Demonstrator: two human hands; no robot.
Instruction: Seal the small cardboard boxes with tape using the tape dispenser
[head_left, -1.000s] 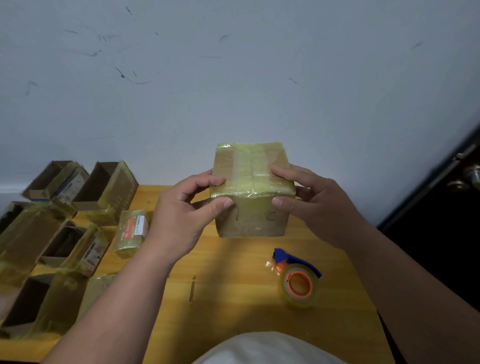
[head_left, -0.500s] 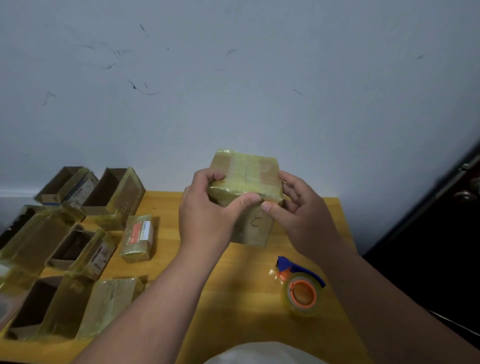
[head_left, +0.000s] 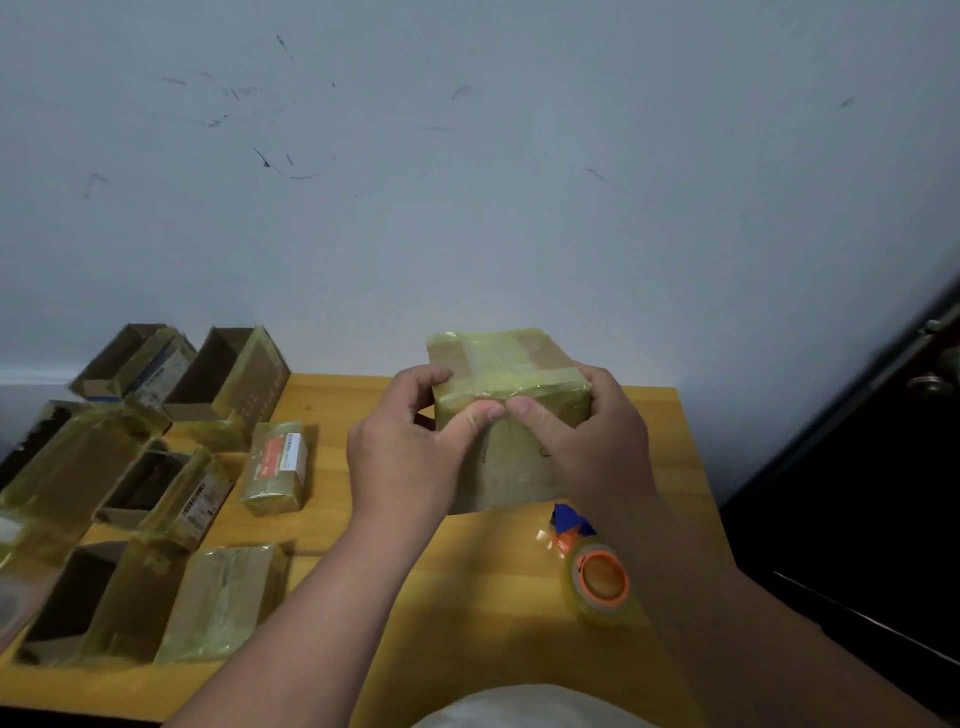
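**Both hands clasp a taped box above the table**

The small cardboard box (head_left: 511, 415) is held up over the far middle of the wooden table (head_left: 467, 582), its top and upper edge wrapped in yellowish tape. The left hand (head_left: 400, 457) grips it from the left side, fingers curled round the far left corner and thumb pressed on the near face along the tape's lower edge. The right hand (head_left: 597, 441) grips the right side in the same way, fingers wrapped behind, thumb laid on the near face. The two thumb tips meet, touching or almost so, at the middle of that taped edge.

Just below and to the right of the held box, near the right forearm, the tape dispenser (head_left: 592, 571) lies on the table: a blue cutter head, an orange core, a roll of clear tape.

To the left of the grip, a small sealed box with a red and white label (head_left: 278, 467) stands closest. Below it lies a flat taped box (head_left: 223, 603). Further left, several open cardboard boxes (head_left: 228, 384), edged in the same yellowish tape, crowd the table's left end. A scuffed pale wall (head_left: 467, 182) rises behind, and a dark door (head_left: 883, 467) is off to the right.
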